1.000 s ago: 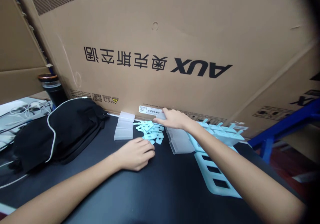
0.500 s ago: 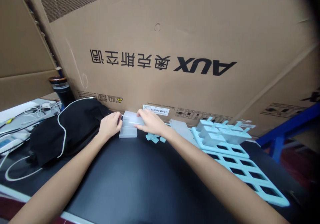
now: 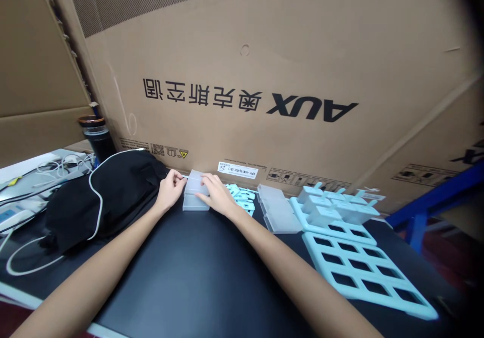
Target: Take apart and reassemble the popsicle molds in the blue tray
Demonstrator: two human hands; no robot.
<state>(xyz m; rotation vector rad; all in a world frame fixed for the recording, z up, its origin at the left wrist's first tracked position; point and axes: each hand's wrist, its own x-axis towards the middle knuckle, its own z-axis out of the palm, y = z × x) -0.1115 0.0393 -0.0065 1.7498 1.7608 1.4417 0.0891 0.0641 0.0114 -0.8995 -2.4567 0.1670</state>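
A stack of translucent plastic boxes [image 3: 195,203] stands on the black table by the big carton. My right hand [image 3: 216,192] reaches over it from the right, fingers and thumb closed on the upper box. Just left of the stack is my left hand [image 3: 172,189], its fingers curled together; anything between them is too small to make out. Pale blue small pieces [image 3: 242,197] lie in a pile right of my right hand. Farther right, more translucent boxes [image 3: 279,209] rest beside a blue frame filled with lidded translucent molds [image 3: 325,212].
A blue frame with rectangular openings [image 3: 370,265] lies at the right. On the left are a black cloth bag [image 3: 109,197] with a white cable, a dark cup [image 3: 99,139] and tangled cords. The large carton [image 3: 227,41] walls off the back.
My right hand has drawn slightly back over the stack, and the upper box now sits more squarely on it. More of the blue pieces and the right-hand boxes show. The view has shifted a little.
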